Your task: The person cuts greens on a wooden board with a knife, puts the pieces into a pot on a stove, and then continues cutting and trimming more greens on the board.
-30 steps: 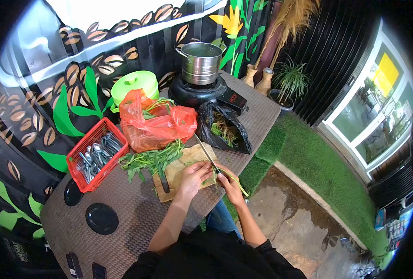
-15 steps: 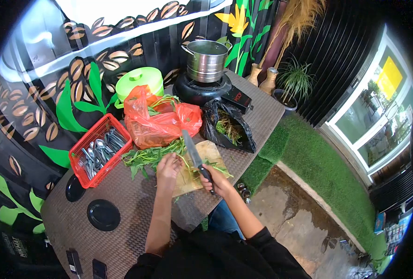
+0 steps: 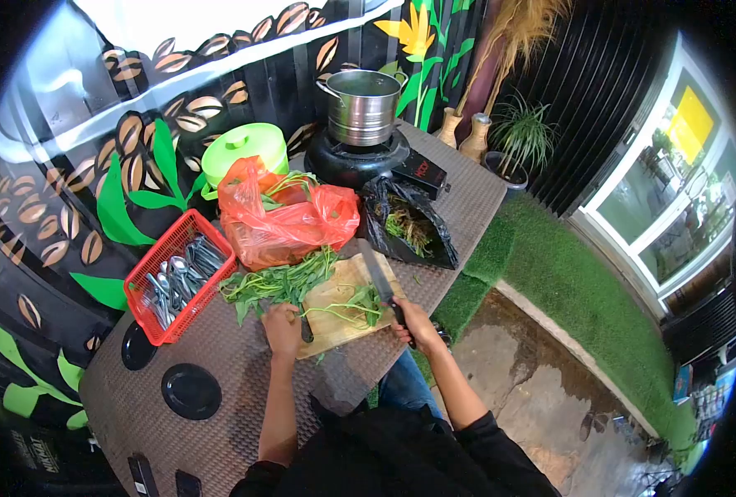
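My right hand point(image 3: 416, 324) is wrapped round the black handle of a knife point(image 3: 376, 273), its blade pointing up and away over the right part of a wooden cutting board point(image 3: 333, 329). Green stems and leaves point(image 3: 355, 308) lie on the board beside the blade. At the board's left edge is my left hand point(image 3: 283, 326), its fingers curled; what they hold, if anything, is hidden. A pile of leafy greens point(image 3: 281, 282) lies just beyond it, in front of a red plastic bag point(image 3: 281, 224).
A red basket of cutlery point(image 3: 177, 277) stands left, with black plates point(image 3: 191, 391) nearby. Behind are a green lidded container point(image 3: 245, 153) and a steel pot point(image 3: 363, 112) on a stove point(image 3: 355, 161). A black bag with plant scraps point(image 3: 409, 224) sits at the right.
My left hand has moved down and left to the board's edge. My right hand and the knife have shifted right and slightly down. Stems now lie loose on the board.
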Demonstrator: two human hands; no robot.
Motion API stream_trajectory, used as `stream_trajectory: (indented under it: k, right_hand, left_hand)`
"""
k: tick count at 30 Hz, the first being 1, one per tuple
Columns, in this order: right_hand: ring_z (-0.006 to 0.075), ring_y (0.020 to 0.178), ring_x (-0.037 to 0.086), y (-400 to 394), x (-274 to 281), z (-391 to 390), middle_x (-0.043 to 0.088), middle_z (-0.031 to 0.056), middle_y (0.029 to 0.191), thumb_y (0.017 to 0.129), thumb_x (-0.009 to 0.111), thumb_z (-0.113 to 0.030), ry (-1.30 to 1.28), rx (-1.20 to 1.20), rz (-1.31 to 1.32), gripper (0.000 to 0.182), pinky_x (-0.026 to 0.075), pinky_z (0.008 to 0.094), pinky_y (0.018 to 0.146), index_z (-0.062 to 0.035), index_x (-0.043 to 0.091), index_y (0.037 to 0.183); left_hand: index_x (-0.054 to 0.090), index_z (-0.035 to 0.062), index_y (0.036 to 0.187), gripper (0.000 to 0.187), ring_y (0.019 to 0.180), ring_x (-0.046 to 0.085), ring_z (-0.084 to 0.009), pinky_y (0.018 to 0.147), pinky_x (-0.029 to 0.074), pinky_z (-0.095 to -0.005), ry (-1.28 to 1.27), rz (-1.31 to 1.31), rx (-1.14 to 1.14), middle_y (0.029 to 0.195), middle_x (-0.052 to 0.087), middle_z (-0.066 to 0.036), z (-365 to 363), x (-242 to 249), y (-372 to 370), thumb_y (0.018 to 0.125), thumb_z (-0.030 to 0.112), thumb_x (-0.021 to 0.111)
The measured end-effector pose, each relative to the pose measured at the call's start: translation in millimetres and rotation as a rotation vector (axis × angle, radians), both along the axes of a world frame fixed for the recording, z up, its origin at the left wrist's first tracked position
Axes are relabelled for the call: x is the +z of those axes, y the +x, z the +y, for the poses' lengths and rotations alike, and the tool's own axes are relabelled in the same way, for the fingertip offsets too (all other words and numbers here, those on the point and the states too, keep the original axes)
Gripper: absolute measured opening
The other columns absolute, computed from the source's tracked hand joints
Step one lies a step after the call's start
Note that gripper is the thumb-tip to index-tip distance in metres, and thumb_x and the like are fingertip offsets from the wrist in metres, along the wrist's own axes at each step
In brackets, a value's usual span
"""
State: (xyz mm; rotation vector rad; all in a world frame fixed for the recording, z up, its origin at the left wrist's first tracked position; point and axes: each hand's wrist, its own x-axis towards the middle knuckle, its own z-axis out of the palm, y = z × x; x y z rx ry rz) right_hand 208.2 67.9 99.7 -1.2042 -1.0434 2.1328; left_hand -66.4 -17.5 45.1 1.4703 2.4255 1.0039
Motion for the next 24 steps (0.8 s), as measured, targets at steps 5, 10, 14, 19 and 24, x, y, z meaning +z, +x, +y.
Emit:
stream_trajectory:
  k: [5, 10, 14, 19, 24]
  right_hand:
    - [0.0071, 0.039, 0.029, 23.2, -22.7, -12.3, 0.038, -0.0013, 0.054, 0.093, 0.042, -0.032, 0.145, -0.124, -0.103, 0.023, 0.023, 0.0221, 0.035, -0.0094, 0.046, 0.088]
    - [0.0083, 0.045, 0.038, 24.2, -61.5, -37.7, 0.043, 0.0006, 0.06, 0.09, 0.046, -0.02, 0.317, -0.251, -0.302, 0.013, 0.029, 0.0224, 0.036, -0.0138, 0.043, 0.101]
    - [0.0094, 0.044, 0.04, 15.5, -94.0, -63.9, 0.043, 0.0013, 0.06, 0.09, 0.045, -0.012, 0.395, -0.372, -0.285, 0.018, 0.033, 0.0242, 0.035, -0.0128, 0.038, 0.106]
    - [0.0104, 0.044, 0.04, -18.9, -111.0, -79.0, 0.043, 0.0019, 0.06, 0.092, 0.045, -0.011, 0.358, -0.448, -0.258, 0.019, 0.035, 0.0257, 0.035, -0.0128, 0.033, 0.106]
    - [0.0133, 0.041, 0.041, -63.8, -83.0, -66.5, 0.042, 0.0037, 0.059, 0.092, 0.043, -0.009, 0.37, -0.265, -0.266, 0.018, 0.035, 0.028, 0.033, -0.0083, 0.03, 0.105]
  left_hand:
    - [0.064, 0.0089, 0.091, 0.029, 0.104, 0.049, -0.0303, 0.092, 0.037, -0.0412, 0.258, 0.011, -0.349, 0.1, 0.06, -0.011, 22.7, 9.7, 22.2, 0.063, 0.002, 0.07]
    - [0.066, 0.0084, 0.086, 0.024, 0.098, 0.051, -0.0301, 0.091, 0.036, -0.0422, 0.1, -0.004, -0.639, 0.095, 0.061, -0.01, 41.0, -14.1, 28.8, 0.063, 0.005, 0.071]
    - [0.067, 0.0064, 0.079, 0.016, 0.095, 0.052, -0.0291, 0.089, 0.037, -0.0387, -0.074, -0.147, -0.694, 0.086, 0.062, -0.01, 51.7, -25.7, 15.7, 0.065, 0.01, 0.073]
    - [0.067, 0.0045, 0.08, 0.013, 0.085, 0.058, -0.0251, 0.078, 0.045, -0.0342, 0.05, -0.312, -0.622, 0.081, 0.062, -0.01, 46.1, -5.6, 18.9, 0.069, 0.01, 0.073]
    - [0.065, -0.0033, 0.087, 0.013, 0.07, 0.061, -0.0108, 0.065, 0.049, -0.0229, 0.235, -0.827, -0.335, 0.08, 0.064, -0.007, 35.9, 9.9, 21.3, 0.079, 0.005, 0.069]
